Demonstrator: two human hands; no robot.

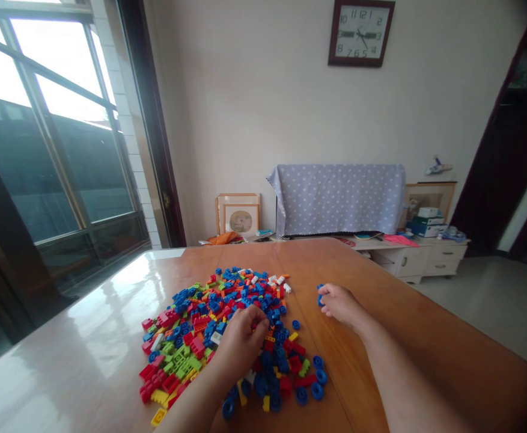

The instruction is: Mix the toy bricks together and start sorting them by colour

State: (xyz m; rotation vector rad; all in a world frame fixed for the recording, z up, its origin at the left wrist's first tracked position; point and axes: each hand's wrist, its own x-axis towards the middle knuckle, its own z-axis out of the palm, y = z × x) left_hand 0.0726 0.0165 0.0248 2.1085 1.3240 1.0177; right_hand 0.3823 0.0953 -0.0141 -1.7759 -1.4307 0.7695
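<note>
A large heap of toy building bricks (186,361) in red, blue, green, yellow, orange and white is spread over the table. My left hand (245,334) is over the middle of the heap, its fingers curled down among the bricks; whatever they grip is hidden. To the right of the heap, my right hand (339,304) has its fingertips closed at a small group of blue bricks (319,299), partly covered by the fingers. Several blue ring-shaped wheels (317,391) lie along the heap's right edge.
The brown wooden table (407,361) has a glossy surface. Beyond it stands a low white cabinet (438,258) with a polka-dot cloth (339,198) draped over something on top. Framed pictures (240,216) lean against the wall, below a clock (361,33). Windows are at left.
</note>
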